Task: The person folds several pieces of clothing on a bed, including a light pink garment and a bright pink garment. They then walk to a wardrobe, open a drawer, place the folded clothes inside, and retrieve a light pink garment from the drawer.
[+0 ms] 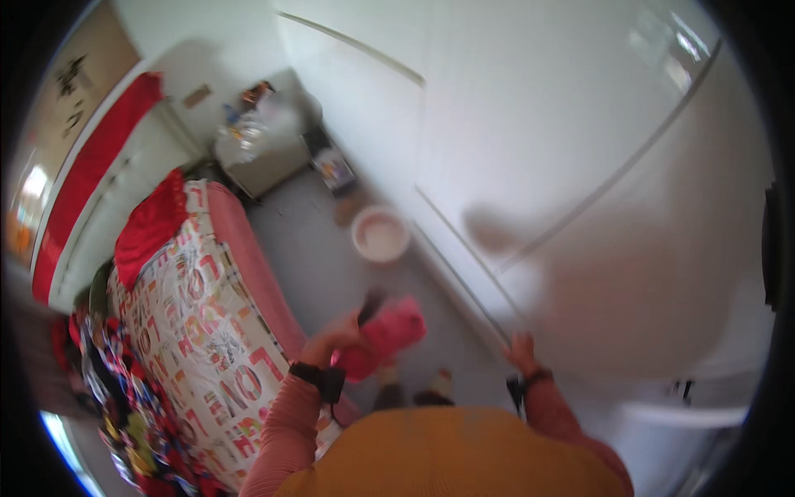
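My left hand (338, 338) is closed around a bright pink item (394, 326) in front of my body. The item may be soft footwear, but blur hides its exact kind, and a dark part shows at its upper left. My right hand (523, 355) is to the right, low against the edge of a white wardrobe (497, 136) with a glossy front. Its fingers seem to touch that edge; whether they grip it is not clear. Dark straps circle both wrists. Below the pink item, my feet (438, 385) stand on the grey floor (292, 230).
A bed with a letter-print sheet (217, 348) and a red pillow (152, 227) fills the left side, with heaped colourful fabric (136, 397) on it. A whitish tub (380, 235) stands by the wardrobe. Beyond is a cluttered nightstand (270, 171) beside a small box (335, 169).
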Tool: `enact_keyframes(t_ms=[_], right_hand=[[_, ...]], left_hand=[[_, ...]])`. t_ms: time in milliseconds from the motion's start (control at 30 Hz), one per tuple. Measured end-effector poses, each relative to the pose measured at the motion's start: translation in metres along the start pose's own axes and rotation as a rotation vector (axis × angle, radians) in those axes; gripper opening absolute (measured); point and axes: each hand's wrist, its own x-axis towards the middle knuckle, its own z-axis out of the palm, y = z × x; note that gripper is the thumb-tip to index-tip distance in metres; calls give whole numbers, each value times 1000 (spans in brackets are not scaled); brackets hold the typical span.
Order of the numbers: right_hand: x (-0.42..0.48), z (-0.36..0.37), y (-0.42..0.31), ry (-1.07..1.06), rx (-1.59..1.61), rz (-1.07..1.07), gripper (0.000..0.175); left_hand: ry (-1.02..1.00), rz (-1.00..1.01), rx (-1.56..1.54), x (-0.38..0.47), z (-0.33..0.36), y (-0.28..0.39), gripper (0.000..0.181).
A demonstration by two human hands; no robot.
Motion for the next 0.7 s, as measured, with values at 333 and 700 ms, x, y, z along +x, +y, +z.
enact_keyframes(t_ms=[333,700], right_hand=[[59,-36,-86,5,231,242,82],[80,-17,-52,262,215,182,84]], left_hand=[[-35,-207,-173,42,32,-16,66],[-71,-332,-240,60,62,-57,64]])
